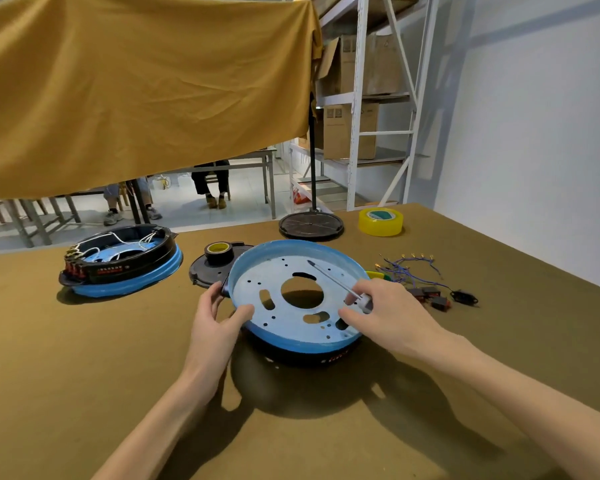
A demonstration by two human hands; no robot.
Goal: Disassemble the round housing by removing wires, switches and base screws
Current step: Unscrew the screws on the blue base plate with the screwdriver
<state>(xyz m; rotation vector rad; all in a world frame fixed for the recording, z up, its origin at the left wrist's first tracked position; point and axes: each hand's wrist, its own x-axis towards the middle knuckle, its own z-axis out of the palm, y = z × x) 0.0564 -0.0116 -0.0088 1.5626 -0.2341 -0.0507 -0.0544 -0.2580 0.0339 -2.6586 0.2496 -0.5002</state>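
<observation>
Red print on the second housing (118,268) and the tilted housing (333,356) is too small to read.

- Table (84,358): olive-brown cloth top.
- Yellow tape roll (380,221) lies flat near the far right edge.
- Round black stand base (311,225) just left of it, with a black pole (312,161) rising from its centre.
- Small black tape roll (218,252), yellow core, sits on a black round cover (208,271) at mid-table.
- Mustard cloth (136,84) hangs across the upper left, one corner at the pole.
- White metal shelving (357,98) at back right holds cardboard boxes (349,131).
- Grey tables (253,164) on the floor beyond; two seated people, only legs and shoes (217,202) visible.
- White wall (534,133) at right.
</observation>
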